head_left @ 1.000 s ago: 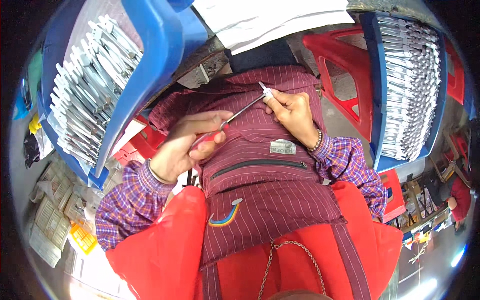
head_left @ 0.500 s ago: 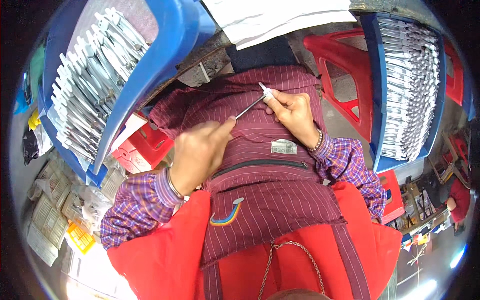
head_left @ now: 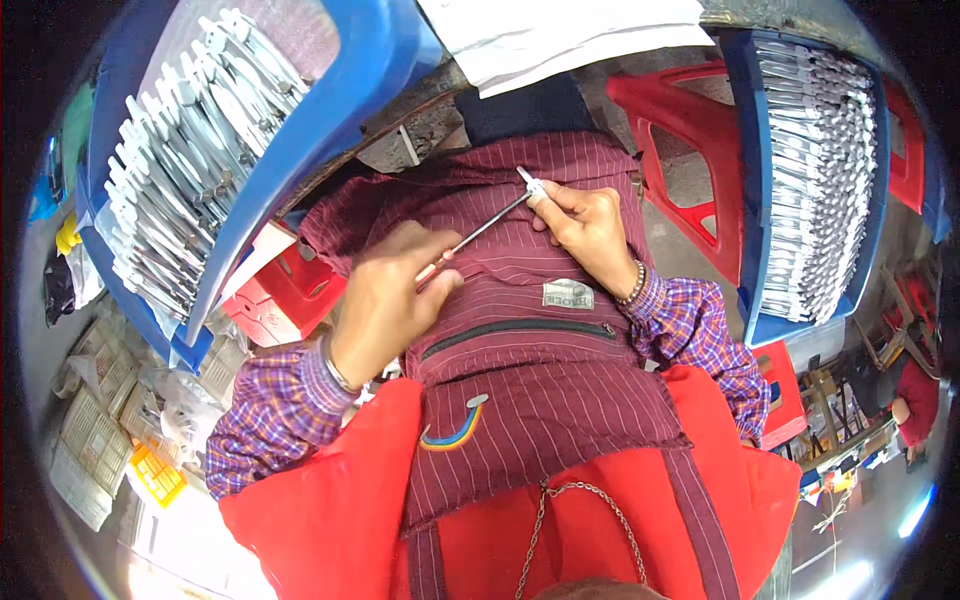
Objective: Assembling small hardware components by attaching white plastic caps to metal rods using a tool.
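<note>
Your left hand curls around the handle of a slim screwdriver; your right hand pinches a small white plastic fitting at its tip, over the maroon pinstriped apron. Apparent step: turning the driver; the next move calls for steady alignment.

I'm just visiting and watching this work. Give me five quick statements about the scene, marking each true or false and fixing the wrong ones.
1. The right hand holds a small white piece. True.
2. The left hand is empty. False: the left hand grips a thin-shafted metal tool.
3. The apron has pale stripes. True.
4. The bin on the right is yellow. False: that bin is blue.
5. A bracelet circles the right wrist. True.
</note>
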A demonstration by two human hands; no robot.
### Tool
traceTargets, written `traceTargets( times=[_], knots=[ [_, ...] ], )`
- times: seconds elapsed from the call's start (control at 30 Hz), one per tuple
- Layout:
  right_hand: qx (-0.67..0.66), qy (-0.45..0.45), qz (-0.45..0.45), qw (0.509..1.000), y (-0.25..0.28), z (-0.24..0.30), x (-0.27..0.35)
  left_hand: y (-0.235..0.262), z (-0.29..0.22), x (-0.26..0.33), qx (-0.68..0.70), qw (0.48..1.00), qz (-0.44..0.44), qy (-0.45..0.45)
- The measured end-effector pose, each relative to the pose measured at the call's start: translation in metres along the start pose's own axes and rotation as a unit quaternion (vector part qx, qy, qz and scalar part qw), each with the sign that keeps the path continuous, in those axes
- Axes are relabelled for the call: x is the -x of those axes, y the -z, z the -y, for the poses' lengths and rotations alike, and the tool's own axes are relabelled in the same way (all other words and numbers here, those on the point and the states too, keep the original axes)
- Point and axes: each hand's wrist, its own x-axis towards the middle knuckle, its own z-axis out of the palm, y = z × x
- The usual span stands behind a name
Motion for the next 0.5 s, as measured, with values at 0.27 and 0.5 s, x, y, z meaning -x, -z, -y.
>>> traceTargets(
  times=[0.27,0.5],
  knots=[
    [-0.010,-0.020,0.001,1.000,0.000,0.001,-0.001,-0.001,-0.010,0.000,-0.235,0.969,0.005,-0.073],
    [0.002,0.010,-0.013,1.000,0.000,0.001,0.001,0.013,0.010,-0.015,0.514,0.727,0.191,0.414]
  ],
)
